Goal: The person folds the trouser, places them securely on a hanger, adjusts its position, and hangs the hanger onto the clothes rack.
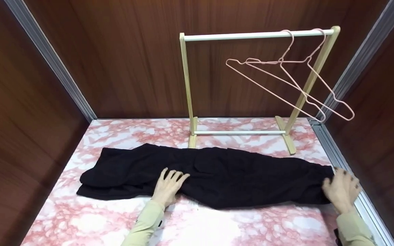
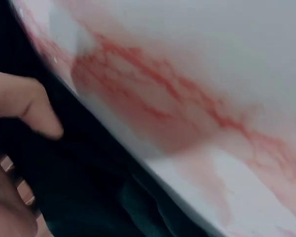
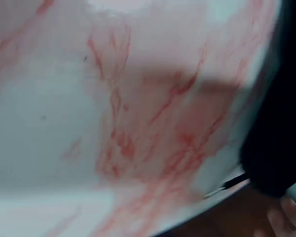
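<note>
Black trousers (image 1: 245, 181), folded lengthwise, lie across the tabletop in the head view. Two layered leg ends show at their left. My left hand (image 1: 169, 188) rests on the near edge of the cloth left of the middle, fingers spread. In the left wrist view its thumb (image 2: 42, 108) lies over the dark cloth (image 2: 84, 163). At the right end of the trousers is my right hand (image 1: 342, 191), fingers apart and loosely bent, thumb side at the cloth's end. The right wrist view shows only its fingers (image 3: 286, 219) low in the corner, beside the dark cloth (image 3: 281, 128).
Behind the trousers stands a wooden garment rack (image 1: 185, 82) with white bars. Two pink hangers (image 1: 262, 89) hang at the right of its top bar. Brown panels (image 1: 132, 61) and metal rails (image 1: 340, 150) border the red-and-white marbled table (image 1: 91, 222).
</note>
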The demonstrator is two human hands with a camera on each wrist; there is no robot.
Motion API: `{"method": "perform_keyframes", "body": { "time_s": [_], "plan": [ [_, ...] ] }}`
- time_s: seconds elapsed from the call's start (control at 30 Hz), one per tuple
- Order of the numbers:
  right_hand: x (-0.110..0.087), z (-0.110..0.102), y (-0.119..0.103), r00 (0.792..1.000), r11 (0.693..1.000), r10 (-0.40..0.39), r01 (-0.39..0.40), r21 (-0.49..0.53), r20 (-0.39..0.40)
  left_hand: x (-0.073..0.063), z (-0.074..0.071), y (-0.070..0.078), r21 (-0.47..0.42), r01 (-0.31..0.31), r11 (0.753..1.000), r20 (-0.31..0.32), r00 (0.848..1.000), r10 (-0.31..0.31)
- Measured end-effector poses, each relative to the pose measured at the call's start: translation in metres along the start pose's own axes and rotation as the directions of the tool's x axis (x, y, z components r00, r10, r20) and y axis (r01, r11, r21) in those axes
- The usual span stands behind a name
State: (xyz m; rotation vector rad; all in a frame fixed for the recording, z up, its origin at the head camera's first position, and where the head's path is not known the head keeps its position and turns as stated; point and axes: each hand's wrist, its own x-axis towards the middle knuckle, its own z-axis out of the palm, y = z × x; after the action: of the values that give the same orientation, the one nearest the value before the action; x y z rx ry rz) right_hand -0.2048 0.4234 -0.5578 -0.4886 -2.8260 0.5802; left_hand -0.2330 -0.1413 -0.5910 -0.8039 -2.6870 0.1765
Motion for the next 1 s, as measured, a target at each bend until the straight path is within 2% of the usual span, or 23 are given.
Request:
{"method": "perform_keyframes", "body": {
  "time_s": [0.07, 0.13, 0.2, 0.23, 0.3, 0.37, 0.43, 0.47, 0.57, 0.67, 0.73, 0.8, 0.87, 0.93, 1.0],
  "plan": [
    [-0.006, 0.005, -0.015, 0.986, 0.991, -0.137, 0.137, -0.004, -0.09, 0.002, -0.001, -0.002, 0.014, 0.023, 1.0, -0.049, 0.999, -0.023],
    [-0.014, 0.011, -0.033, 0.94, 0.949, -0.312, 0.315, 0.003, -0.136, 0.004, -0.002, -0.004, 0.024, 0.046, 0.999, -0.123, 0.992, -0.043],
    [-0.023, 0.016, -0.052, 0.889, 0.889, -0.452, 0.456, 0.044, -0.078, 0.007, -0.004, -0.007, 0.024, 0.069, 0.997, -0.216, 0.974, -0.063],
    [-0.027, 0.019, -0.06, 0.864, 0.86, -0.502, 0.502, 0.085, -0.031, 0.009, -0.005, -0.008, 0.015, 0.085, 0.996, -0.265, 0.961, -0.078],
    [-0.036, 0.023, -0.074, 0.822, 0.819, -0.566, 0.553, 0.152, 0.061, 0.011, -0.008, -0.009, -0.022, 0.126, 0.992, -0.362, 0.924, -0.125],
    [-0.04, 0.027, -0.082, 0.803, 0.815, -0.575, 0.544, 0.202, 0.156, 0.012, -0.009, -0.008, -0.082, 0.177, 0.981, -0.433, 0.88, -0.195],
    [-0.039, 0.033, -0.084, 0.791, 0.808, -0.584, 0.546, 0.22, 0.183, 0.012, -0.01, -0.007, -0.152, 0.221, 0.963, -0.471, 0.841, -0.267],
    [-0.037, 0.036, -0.083, 0.784, 0.804, -0.592, 0.555, 0.215, 0.188, 0.011, -0.01, -0.005, -0.183, 0.242, 0.953, -0.472, 0.829, -0.301],
    [-0.031, 0.046, -0.08, 0.767, 0.787, -0.615, 0.583, 0.201, 0.185, 0.008, -0.007, 0.0, -0.257, 0.303, 0.918, -0.434, 0.812, -0.39],
    [-0.026, 0.053, -0.078, 0.746, 0.758, -0.65, 0.625, 0.185, 0.143, 0.005, -0.004, 0.007, -0.311, 0.356, 0.881, -0.366, 0.811, -0.457],
    [-0.024, 0.055, -0.077, 0.754, 0.755, -0.649, 0.621, 0.21, 0.1, 0.005, -0.002, 0.012, -0.352, 0.39, 0.851, -0.302, 0.813, -0.497],
    [-0.021, 0.056, -0.078, 0.781, 0.767, -0.621, 0.589, 0.253, 0.063, 0.005, -0.003, 0.017, -0.419, 0.42, 0.805, -0.203, 0.821, -0.534],
    [-0.018, 0.054, -0.079, 0.824, 0.791, -0.565, 0.527, 0.31, 0.041, 0.007, -0.005, 0.021, -0.516, 0.444, 0.732, -0.051, 0.837, -0.544],
    [-0.016, 0.053, -0.08, 0.868, 0.82, -0.495, 0.453, 0.349, 0.037, 0.009, -0.007, 0.025, -0.623, 0.432, 0.653, 0.1, 0.871, -0.481],
    [-0.014, 0.052, -0.083, 0.898, 0.847, -0.437, 0.394, 0.356, 0.047, 0.011, -0.008, 0.03, -0.707, 0.418, 0.571, 0.237, 0.9, -0.365]
  ]
}}
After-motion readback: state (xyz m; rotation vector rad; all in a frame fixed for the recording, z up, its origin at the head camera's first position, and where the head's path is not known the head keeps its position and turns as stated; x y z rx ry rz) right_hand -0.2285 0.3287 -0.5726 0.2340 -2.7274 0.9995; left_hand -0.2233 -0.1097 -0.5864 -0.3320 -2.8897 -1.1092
